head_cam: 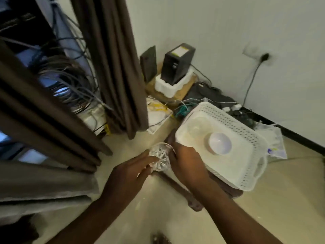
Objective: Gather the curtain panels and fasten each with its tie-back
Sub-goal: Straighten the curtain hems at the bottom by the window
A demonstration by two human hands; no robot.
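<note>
Two dark brown curtain panels hang loose: one falls to the floor at the centre, the other spreads across the left. Low in the middle, both hands hold a clear faceted glass piece above the floor. My left hand touches it from the left with its fingers stretched along it. My right hand grips it from the right. A brown strip lies under my right forearm; I cannot tell whether it is fabric or wood.
A white perforated basket stands to the right, with a white dome and a clear dome on it. Behind are a black box on foam, tangled cables, power strips and a wall plug.
</note>
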